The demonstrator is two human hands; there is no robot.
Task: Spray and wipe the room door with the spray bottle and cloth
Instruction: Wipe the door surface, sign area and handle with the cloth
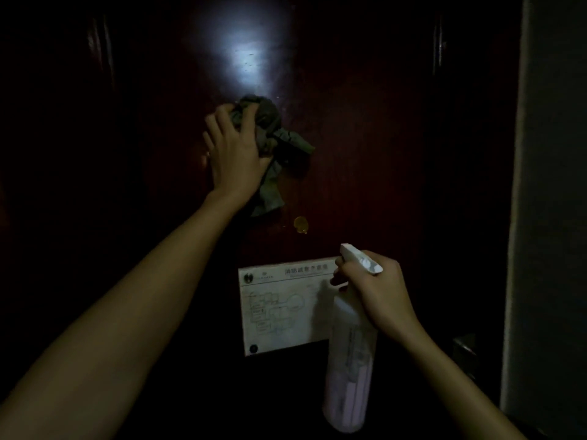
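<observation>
A dark reddish-brown room door (349, 122) fills the dim view, with a bright glare patch near its top. My left hand (233, 154) presses a crumpled grey-green cloth (276, 134) flat against the door above the brass peephole (300, 224). Part of the cloth hangs loose below my palm. My right hand (378, 293) grips a pale translucent spray bottle (351, 369) by its neck, lower right, with a finger at the trigger. The white nozzle points up and left toward the door.
A white evacuation-plan card (279, 309) is fixed to the door below the peephole, partly behind the bottle. A grey wall or frame edge (546, 217) runs down the right side. A dim metal door handle (465, 347) sits at lower right.
</observation>
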